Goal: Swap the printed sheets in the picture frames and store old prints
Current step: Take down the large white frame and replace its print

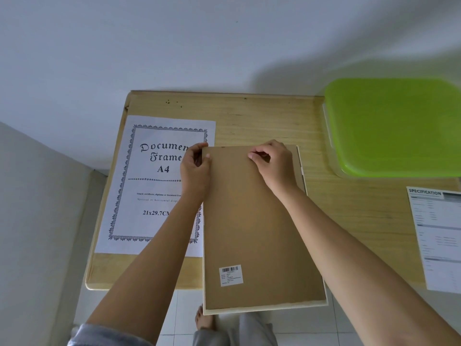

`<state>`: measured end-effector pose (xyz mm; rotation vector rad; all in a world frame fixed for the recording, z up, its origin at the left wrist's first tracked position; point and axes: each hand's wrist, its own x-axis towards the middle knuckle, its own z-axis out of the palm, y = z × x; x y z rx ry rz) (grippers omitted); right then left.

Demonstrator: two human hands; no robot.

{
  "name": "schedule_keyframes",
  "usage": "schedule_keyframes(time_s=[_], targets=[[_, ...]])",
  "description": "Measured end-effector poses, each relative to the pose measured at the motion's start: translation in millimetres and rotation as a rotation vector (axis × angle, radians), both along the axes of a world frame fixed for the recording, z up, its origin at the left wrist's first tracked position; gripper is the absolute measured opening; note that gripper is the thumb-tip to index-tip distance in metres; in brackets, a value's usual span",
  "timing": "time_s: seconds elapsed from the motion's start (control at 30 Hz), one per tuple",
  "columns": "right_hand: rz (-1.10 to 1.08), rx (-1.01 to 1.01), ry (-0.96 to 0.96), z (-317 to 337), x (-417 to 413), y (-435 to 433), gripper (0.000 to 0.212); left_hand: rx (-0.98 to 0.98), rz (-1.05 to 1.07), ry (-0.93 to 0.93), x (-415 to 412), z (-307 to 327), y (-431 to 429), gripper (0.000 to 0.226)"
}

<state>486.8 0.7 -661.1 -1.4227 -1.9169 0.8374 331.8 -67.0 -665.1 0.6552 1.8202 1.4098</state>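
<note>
A picture frame [314,303] lies face down on the wooden table [262,118], its near end hanging over the table's front edge. Its brown backing board [252,233] faces up, with a barcode sticker [231,275] near the front. My left hand [195,168] grips the board's far left corner, fingers curled round the edge. My right hand [272,161] pinches something small at the board's far edge; what it is stays hidden under the fingers. A white sheet printed "Document Frame A4" [149,186] lies flat to the left, partly under my left arm.
A clear plastic box with a green lid [396,126] stands at the back right. A printed "Specification" sheet [439,236] lies at the right edge. A white wall runs behind the table. Tiled floor, a bare foot and grey trousers show below the front edge.
</note>
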Motion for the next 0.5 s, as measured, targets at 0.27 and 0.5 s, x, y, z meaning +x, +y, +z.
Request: schedule_keyframes(time_s=[0.27,0.5], targets=[[-0.025,0.08,0.035,0.4,8.2,-3.9,0.009,-0.045,-0.118,0.184,-4.7,-2.4,-3.4,0.034],[-0.05,0.12,0.024,-2.2,9.6,0.0,0.011,-0.036,-0.19,0.33,-10.4,-0.9,-4.2,0.034]])
